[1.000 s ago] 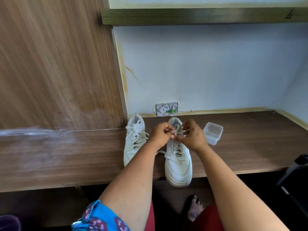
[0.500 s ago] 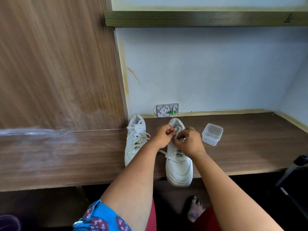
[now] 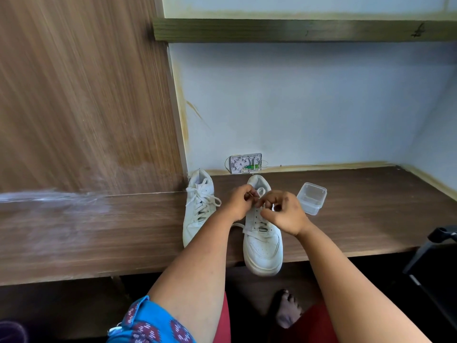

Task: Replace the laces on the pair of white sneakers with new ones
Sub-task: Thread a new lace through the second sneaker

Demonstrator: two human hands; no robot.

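Observation:
Two white sneakers stand on the brown wooden desk (image 3: 99, 231). The left sneaker (image 3: 199, 209) is laced, with loose lace ends on top. The right sneaker (image 3: 262, 246) has its toe sticking out over the desk's front edge. Over its upper eyelets my left hand (image 3: 238, 201) and my right hand (image 3: 284, 214) each pinch part of its white lace (image 3: 260, 191), which forms a small loop between them. A loose stretch of the lace trails off the shoe's left side.
A clear plastic container (image 3: 311, 198) sits just right of the right sneaker. A small white wall box (image 3: 245, 163) with wires is behind the shoes. A wood panel stands at the left, a shelf (image 3: 296, 29) overhead. A dark stand (image 3: 435, 246) is at the right edge.
My hands have shifted slightly on the lace at the top of the right sneaker; the right hand has dropped a little lower, and a small loop now shows between them.

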